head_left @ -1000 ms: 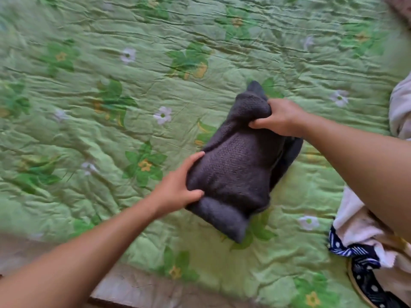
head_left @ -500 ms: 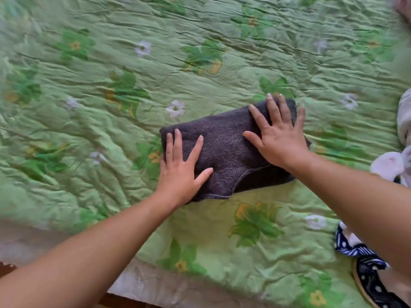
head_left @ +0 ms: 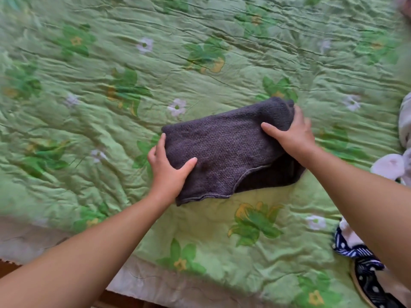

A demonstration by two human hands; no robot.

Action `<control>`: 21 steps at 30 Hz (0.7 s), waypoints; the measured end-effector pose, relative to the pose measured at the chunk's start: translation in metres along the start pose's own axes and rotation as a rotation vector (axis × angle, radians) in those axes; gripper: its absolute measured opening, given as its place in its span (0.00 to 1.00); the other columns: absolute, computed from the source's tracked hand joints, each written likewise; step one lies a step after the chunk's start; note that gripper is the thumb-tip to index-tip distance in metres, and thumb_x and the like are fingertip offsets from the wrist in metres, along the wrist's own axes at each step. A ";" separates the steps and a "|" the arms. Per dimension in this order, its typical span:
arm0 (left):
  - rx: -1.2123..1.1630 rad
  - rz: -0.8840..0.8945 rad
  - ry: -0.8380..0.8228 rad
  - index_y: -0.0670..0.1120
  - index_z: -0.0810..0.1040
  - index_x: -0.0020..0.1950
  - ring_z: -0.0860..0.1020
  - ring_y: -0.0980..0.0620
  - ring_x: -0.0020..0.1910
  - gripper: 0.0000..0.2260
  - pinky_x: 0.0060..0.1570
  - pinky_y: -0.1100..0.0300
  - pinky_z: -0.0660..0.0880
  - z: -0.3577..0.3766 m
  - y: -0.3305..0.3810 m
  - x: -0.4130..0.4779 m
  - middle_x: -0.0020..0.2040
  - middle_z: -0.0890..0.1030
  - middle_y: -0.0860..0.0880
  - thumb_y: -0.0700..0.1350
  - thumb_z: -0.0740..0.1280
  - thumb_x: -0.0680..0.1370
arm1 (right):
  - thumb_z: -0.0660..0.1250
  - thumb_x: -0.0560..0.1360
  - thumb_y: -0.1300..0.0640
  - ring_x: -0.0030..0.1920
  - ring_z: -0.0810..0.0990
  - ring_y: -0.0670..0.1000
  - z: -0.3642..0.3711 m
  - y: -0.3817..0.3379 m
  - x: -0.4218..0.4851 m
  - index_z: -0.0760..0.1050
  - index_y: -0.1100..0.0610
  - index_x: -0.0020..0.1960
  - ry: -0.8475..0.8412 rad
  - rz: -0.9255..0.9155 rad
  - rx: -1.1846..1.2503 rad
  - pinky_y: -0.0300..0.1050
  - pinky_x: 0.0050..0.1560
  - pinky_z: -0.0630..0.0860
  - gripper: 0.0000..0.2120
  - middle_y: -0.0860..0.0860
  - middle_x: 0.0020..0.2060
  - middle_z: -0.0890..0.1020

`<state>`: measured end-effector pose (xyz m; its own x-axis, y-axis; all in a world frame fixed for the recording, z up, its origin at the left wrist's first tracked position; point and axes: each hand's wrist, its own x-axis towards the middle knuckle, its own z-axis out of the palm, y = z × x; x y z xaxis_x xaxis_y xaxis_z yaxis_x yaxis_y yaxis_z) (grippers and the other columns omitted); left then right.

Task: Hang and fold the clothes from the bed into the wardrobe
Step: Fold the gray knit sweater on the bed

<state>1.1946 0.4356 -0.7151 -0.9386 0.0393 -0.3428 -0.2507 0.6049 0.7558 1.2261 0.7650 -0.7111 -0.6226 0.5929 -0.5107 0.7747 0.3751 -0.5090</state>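
Green quilted bedspread [head_left: 200, 218], printed with leaves and small pale flowers and lying in wrinkles, is covering the bed, and a dark grey-purple knitted garment [head_left: 224, 150] is lying on it, folded into a thick oblong near the middle of the view. The left hand [head_left: 169, 172] is gripping the garment's left end, thumb pressing on top and fingers curling round the edge. The right hand [head_left: 293, 134] is holding the far right corner the same way, thumb on top, though its fingers are blurring and cannot be read clearly. At the right edge a pale white garment [head_left: 391, 165] and a navy dotted and striped cloth [head_left: 364, 274] are waiting in a heap. No wardrobe is showing.

Judging from this, the fold is looking vulnerable. A darker under-layer is poking out past the top layer at the near right, so the layers are not sitting square; lifted by the ends alone, the soft knit is likely to sag in the middle and that loose layer to drop open. The near hem is also lying free, with neither hand pinning it. A grip catching only the top layer would be letting the rest slide out on the way to the wardrobe.
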 end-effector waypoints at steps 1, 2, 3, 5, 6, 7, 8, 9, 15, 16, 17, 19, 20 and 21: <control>-0.105 -0.121 -0.012 0.52 0.59 0.79 0.69 0.57 0.68 0.45 0.73 0.61 0.62 -0.001 0.003 -0.001 0.72 0.65 0.48 0.52 0.80 0.68 | 0.79 0.63 0.35 0.68 0.74 0.56 -0.007 0.000 0.000 0.59 0.51 0.78 -0.037 0.035 0.150 0.52 0.71 0.70 0.52 0.56 0.70 0.72; -0.232 -0.236 -0.053 0.49 0.61 0.77 0.74 0.54 0.66 0.44 0.71 0.56 0.68 -0.002 0.006 0.000 0.70 0.71 0.47 0.49 0.81 0.68 | 0.82 0.62 0.42 0.62 0.80 0.54 -0.015 -0.001 -0.001 0.65 0.54 0.74 -0.108 0.089 0.308 0.50 0.65 0.75 0.47 0.55 0.65 0.78; -0.356 -0.345 -0.112 0.45 0.65 0.75 0.79 0.51 0.62 0.39 0.67 0.52 0.74 -0.004 0.010 0.000 0.67 0.76 0.45 0.46 0.81 0.68 | 0.83 0.61 0.47 0.56 0.84 0.54 -0.023 0.000 -0.003 0.72 0.57 0.69 -0.220 0.149 0.432 0.47 0.56 0.80 0.42 0.56 0.60 0.82; -0.497 -0.474 -0.230 0.40 0.75 0.65 0.84 0.46 0.53 0.27 0.58 0.48 0.80 -0.008 0.016 0.002 0.59 0.83 0.42 0.42 0.80 0.69 | 0.81 0.59 0.50 0.48 0.87 0.54 -0.033 0.001 -0.012 0.80 0.59 0.61 -0.450 0.263 0.553 0.44 0.43 0.82 0.32 0.56 0.52 0.87; -0.517 -0.490 -0.262 0.40 0.77 0.62 0.85 0.46 0.51 0.24 0.54 0.49 0.81 -0.011 0.018 0.002 0.56 0.85 0.41 0.40 0.79 0.69 | 0.80 0.59 0.51 0.45 0.87 0.54 -0.035 0.003 -0.018 0.81 0.59 0.58 -0.525 0.306 0.593 0.44 0.39 0.82 0.29 0.55 0.49 0.87; -0.526 -0.491 -0.281 0.40 0.78 0.60 0.85 0.46 0.50 0.23 0.53 0.50 0.81 -0.015 0.021 0.002 0.54 0.85 0.42 0.40 0.79 0.67 | 0.78 0.60 0.52 0.44 0.87 0.54 -0.037 0.006 -0.023 0.81 0.58 0.57 -0.558 0.331 0.633 0.43 0.39 0.82 0.26 0.55 0.47 0.87; -0.531 -0.486 -0.298 0.40 0.78 0.61 0.85 0.45 0.50 0.25 0.53 0.49 0.81 -0.019 0.025 0.003 0.53 0.86 0.42 0.40 0.79 0.65 | 0.77 0.60 0.54 0.43 0.87 0.54 -0.038 0.008 -0.028 0.81 0.58 0.56 -0.554 0.338 0.671 0.44 0.40 0.82 0.25 0.55 0.47 0.87; -0.533 -0.480 -0.316 0.41 0.77 0.62 0.85 0.44 0.51 0.28 0.54 0.47 0.81 -0.024 0.030 0.003 0.53 0.86 0.43 0.41 0.78 0.64 | 0.76 0.60 0.55 0.43 0.86 0.55 -0.040 0.010 -0.034 0.81 0.59 0.57 -0.532 0.337 0.702 0.45 0.43 0.82 0.25 0.56 0.47 0.87; -0.507 -0.403 -0.413 0.46 0.75 0.63 0.84 0.43 0.49 0.30 0.52 0.45 0.81 -0.067 0.078 -0.004 0.54 0.85 0.42 0.42 0.77 0.61 | 0.74 0.61 0.61 0.47 0.85 0.58 -0.071 0.003 -0.090 0.79 0.64 0.62 -0.458 0.259 0.839 0.48 0.47 0.80 0.29 0.61 0.54 0.85; -0.503 -0.392 -0.436 0.47 0.76 0.62 0.84 0.43 0.49 0.30 0.51 0.45 0.82 -0.076 0.089 -0.006 0.54 0.85 0.43 0.42 0.77 0.61 | 0.73 0.61 0.62 0.47 0.85 0.58 -0.078 0.001 -0.101 0.79 0.63 0.63 -0.441 0.243 0.874 0.47 0.46 0.81 0.29 0.61 0.54 0.85; -0.498 -0.381 -0.461 0.48 0.76 0.62 0.85 0.43 0.49 0.31 0.49 0.46 0.82 -0.085 0.101 -0.008 0.54 0.85 0.43 0.43 0.78 0.60 | 0.73 0.62 0.63 0.47 0.85 0.58 -0.085 -0.002 -0.113 0.78 0.63 0.63 -0.424 0.230 0.908 0.47 0.46 0.81 0.29 0.61 0.53 0.85; -0.485 -0.341 -0.513 0.48 0.75 0.63 0.85 0.43 0.49 0.32 0.45 0.49 0.82 -0.103 0.127 -0.014 0.54 0.85 0.43 0.42 0.78 0.60 | 0.71 0.62 0.65 0.48 0.85 0.59 -0.098 -0.005 -0.137 0.77 0.64 0.64 -0.392 0.210 0.985 0.49 0.47 0.81 0.29 0.61 0.54 0.85; -0.479 -0.310 -0.533 0.47 0.75 0.63 0.85 0.43 0.49 0.31 0.44 0.50 0.81 -0.112 0.140 -0.018 0.55 0.85 0.43 0.41 0.77 0.61 | 0.70 0.63 0.66 0.48 0.84 0.60 -0.105 -0.007 -0.149 0.76 0.64 0.65 -0.376 0.207 1.027 0.50 0.48 0.81 0.29 0.62 0.55 0.84; -0.475 -0.278 -0.549 0.46 0.75 0.63 0.85 0.44 0.49 0.29 0.43 0.52 0.81 -0.120 0.154 -0.023 0.55 0.85 0.42 0.39 0.76 0.62 | 0.70 0.64 0.67 0.49 0.84 0.61 -0.112 -0.010 -0.161 0.75 0.64 0.66 -0.360 0.213 1.068 0.51 0.49 0.81 0.29 0.63 0.56 0.84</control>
<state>1.1487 0.4321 -0.5238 -0.6057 0.3994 -0.6882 -0.6508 0.2490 0.7173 1.3310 0.7464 -0.5463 -0.6190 0.2690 -0.7379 0.4864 -0.6064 -0.6291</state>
